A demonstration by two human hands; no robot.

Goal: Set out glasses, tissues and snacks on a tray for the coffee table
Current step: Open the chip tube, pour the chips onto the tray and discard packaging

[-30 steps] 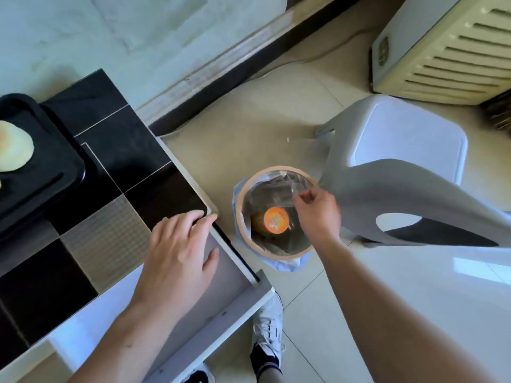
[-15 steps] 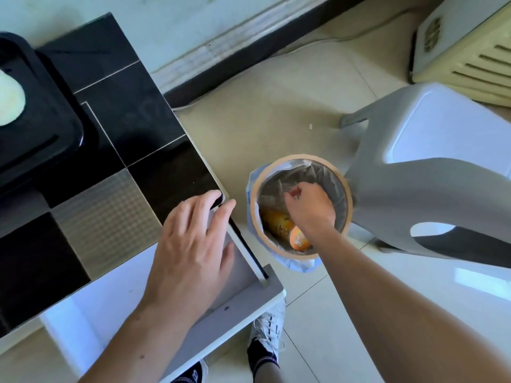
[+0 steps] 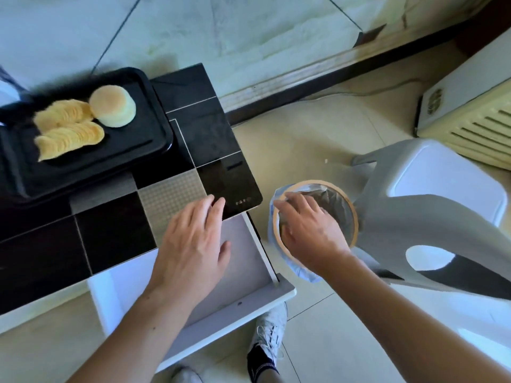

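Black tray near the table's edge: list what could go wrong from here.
1. The black tray sits partly over the table's back edge; a nudge might tip it and the chips.
2. The right hand is down in the lined bin; it may carry dirt to the snacks.
3. The open drawer juts out by the shoe; a knee could knock it.

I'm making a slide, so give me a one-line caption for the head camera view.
Right hand over the lined bin, left hand flat on the table, snacks on the black tray.
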